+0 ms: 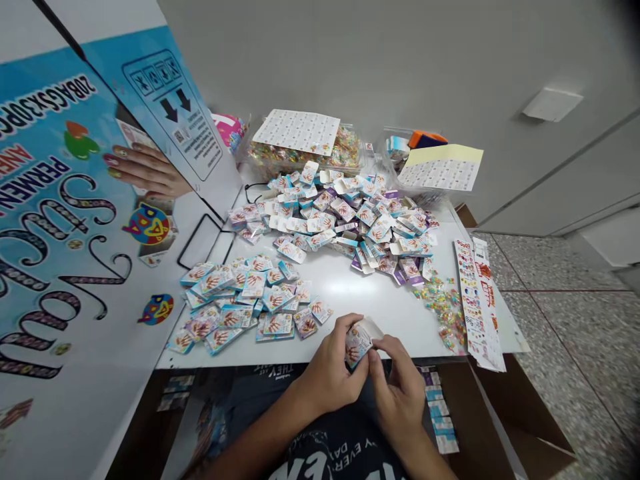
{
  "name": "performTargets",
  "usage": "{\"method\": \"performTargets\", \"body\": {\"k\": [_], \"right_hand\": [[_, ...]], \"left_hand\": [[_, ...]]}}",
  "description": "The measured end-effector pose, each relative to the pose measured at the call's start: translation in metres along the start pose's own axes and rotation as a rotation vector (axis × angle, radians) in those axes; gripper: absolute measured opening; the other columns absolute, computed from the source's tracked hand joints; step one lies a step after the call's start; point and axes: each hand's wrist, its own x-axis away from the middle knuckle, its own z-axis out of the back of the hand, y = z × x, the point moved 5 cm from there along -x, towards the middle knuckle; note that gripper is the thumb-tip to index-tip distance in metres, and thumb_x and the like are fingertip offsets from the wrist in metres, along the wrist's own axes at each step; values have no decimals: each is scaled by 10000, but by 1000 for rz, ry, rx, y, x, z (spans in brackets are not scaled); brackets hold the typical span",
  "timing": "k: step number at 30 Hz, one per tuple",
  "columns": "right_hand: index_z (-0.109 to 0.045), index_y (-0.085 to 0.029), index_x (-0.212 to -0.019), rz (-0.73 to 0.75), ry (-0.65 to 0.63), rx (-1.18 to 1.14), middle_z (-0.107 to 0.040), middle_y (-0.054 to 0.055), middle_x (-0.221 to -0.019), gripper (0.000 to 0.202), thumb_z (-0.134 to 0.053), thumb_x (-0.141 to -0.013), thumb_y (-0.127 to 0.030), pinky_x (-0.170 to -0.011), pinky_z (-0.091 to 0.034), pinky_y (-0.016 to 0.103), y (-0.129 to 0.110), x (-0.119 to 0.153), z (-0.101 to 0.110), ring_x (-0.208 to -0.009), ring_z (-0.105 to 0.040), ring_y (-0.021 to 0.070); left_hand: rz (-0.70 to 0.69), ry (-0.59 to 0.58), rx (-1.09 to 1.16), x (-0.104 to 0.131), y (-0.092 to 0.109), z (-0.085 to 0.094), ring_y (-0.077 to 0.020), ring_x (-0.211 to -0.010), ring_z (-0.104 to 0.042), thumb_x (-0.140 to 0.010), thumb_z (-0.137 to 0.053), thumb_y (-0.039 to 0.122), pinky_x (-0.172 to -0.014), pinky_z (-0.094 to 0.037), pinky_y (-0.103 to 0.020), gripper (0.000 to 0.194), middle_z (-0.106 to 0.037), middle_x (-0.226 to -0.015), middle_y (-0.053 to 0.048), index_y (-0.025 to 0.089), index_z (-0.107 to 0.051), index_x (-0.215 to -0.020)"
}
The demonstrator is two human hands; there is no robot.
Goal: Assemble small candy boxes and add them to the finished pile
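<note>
Holds a small printed box [358, 345] between the thumb and fingers of the left hand [331, 363], and pinches its edge beside the raised flap [373, 328] with narrowed thumb and forefinger of the right hand [401, 383]. Has a cluster of boxes [254, 285] left of the fingers, a larger heap [344, 211] beyond them, and small wrapped pieces [444, 301] to their right on the white table [360, 293].

Head camera looks forward, down onto table [367, 290].
</note>
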Motion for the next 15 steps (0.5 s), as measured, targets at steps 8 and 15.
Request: {"method": "performTargets", "body": {"k": [8,15], "right_hand": [[-624,-246,-1344,167,8,75,-710,101,-1138,501,-611,-899,-17,-829,-571,416,-9,-5,1,-1007,-657,249],[-668,-230,-995,-75,7,-199,-672,88,-1096,152,-651,-908,-106,-842,-543,370,-3,-16,1,-1012,-647,221]], "left_hand": [[-339,180,-167,2,7,3,-247,-1140,-617,-871,-564,115,-993,-547,-389,493,-605,-1192,-151,158,-449,-1348],[-296,114,-135,8,-1,-5,-261,-1290,-551,-909,-530,104,-1089,-508,-416,601,-570,-1348,-180,150,-388,-1492]]}}
